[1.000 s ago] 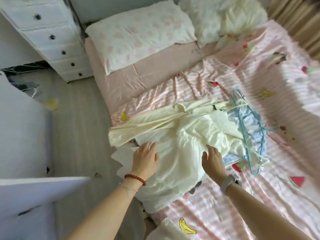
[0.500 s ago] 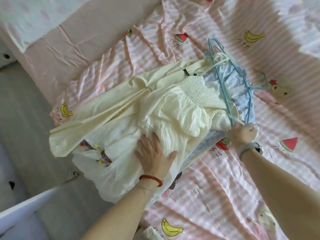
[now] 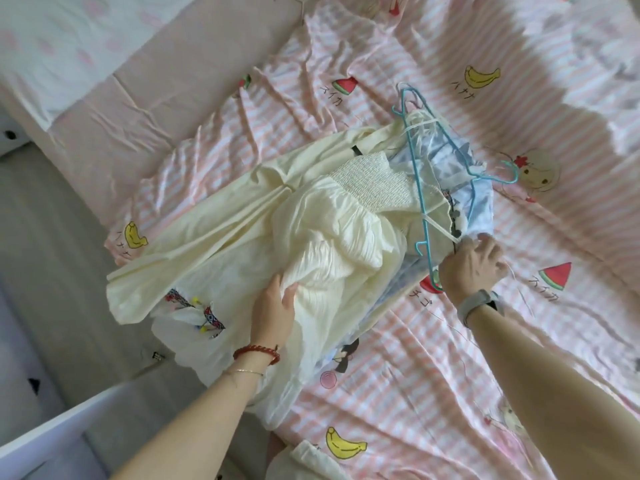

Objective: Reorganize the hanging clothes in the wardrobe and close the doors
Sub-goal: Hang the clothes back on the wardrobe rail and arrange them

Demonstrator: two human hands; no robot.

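A heap of cream and white garments (image 3: 263, 237) lies across the near edge of the bed, partly hanging over it. Under its right end sits a pale blue garment (image 3: 481, 199) on blue plastic hangers (image 3: 417, 174). My left hand (image 3: 275, 308), with a red bead bracelet, grips a fold of the crinkled cream cloth in the middle of the heap. My right hand (image 3: 472, 266), with a grey watch on the wrist, curls around the lower end of the hangers and the cloth there. The wardrobe itself is out of view.
The bed has a pink striped sheet (image 3: 433, 375) printed with bananas and watermelons, and a pillow (image 3: 59, 46) at the far left. Grey floor (image 3: 45, 254) runs along the left. A white panel edge (image 3: 52, 441) juts in at the bottom left.
My left hand went from lying flat on the cream cloth to gripping a fold of it. My right hand moved right to the hangers' lower end and closed there. The view came closer.
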